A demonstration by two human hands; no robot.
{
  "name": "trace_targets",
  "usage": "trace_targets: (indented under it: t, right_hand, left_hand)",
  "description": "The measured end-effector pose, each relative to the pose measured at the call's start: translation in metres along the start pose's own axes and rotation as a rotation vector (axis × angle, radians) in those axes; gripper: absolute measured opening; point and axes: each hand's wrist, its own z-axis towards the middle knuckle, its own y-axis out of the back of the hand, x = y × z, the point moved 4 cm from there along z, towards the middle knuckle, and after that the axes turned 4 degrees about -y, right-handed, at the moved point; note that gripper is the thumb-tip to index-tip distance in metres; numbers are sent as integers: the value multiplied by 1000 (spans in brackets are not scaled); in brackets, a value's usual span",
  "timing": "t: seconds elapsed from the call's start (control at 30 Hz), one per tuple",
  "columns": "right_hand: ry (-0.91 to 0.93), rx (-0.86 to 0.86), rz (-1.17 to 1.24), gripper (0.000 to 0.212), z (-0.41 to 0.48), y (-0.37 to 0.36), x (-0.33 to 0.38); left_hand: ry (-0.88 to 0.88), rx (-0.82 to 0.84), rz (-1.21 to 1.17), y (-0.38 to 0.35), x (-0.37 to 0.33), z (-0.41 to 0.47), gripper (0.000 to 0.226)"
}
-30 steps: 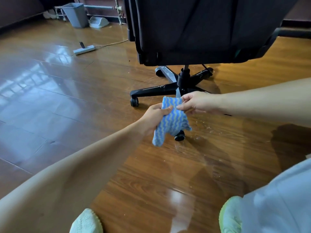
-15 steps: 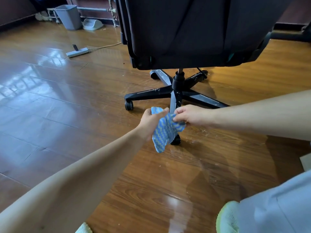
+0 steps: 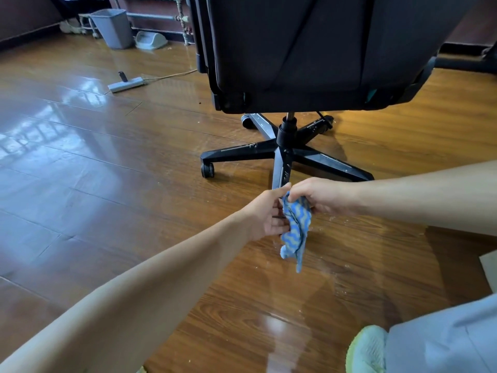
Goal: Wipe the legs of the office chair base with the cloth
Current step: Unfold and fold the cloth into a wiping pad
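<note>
Right hand (image 3: 320,195): fingers (image 3: 297,193) curled downward and closed round the bunched top of the cloth (image 3: 295,232); firm grip, knuckles up.

Left hand (image 3: 266,215): palm turned toward the cloth, fingers only loosely curved, tips resting against the cloth's left edge. Thumb (image 3: 282,190) is stretched upward, its tip just beside the right hand and not pressed on the fabric. No pinch visible on this side.

Cloth: blue with a pale wavy stripe, hanging crumpled from the right hand, lower end free above the wood floor (image 3: 134,184).

Position: both hands and cloth sit at the outer end of the near leg (image 3: 281,168) of the black chair base (image 3: 286,135). That leg's end and caster are hidden behind them; contact between cloth and leg cannot be told. The leg's visible upper surface carries pale specks.
</note>
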Motion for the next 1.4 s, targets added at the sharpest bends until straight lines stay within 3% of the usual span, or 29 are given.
trace_targets:
  t: [0.27,0.4,0.57,0.67,0.8,0.97,1.17,1.4]
  right_hand:
    - [-45,129,-187,18,-12,-1,8]
    - [-117,69,-183,15,-7,5,0]
    - [-155,-29,-24,21,3,9,-5]
    - [-141,-76,48,17,10,7,-4]
    - [-166,-195,8,7,14,12,-9]
    - [-178,-384,-87,16,15,21,-15]
    - [-125,-303,105,4,14,10,-4]
    - [-54,-226,350,14,9,0,11]
  left_hand:
    - [-59,-95,-134,29,12,9,35]
    - [-159,-192,-298,46,9,14,32]
    - [-165,-150,-385,48,11,17,44]
    - [-119,-66,-267,42,12,18,45]
    - [-113,-205,-137,45,20,24,45]
    - [-160,-300,-187,47,23,26,19]
    - [-340,-371,-62,37,17,23,12]
    - [-449,-351,52,22,8,14,8]
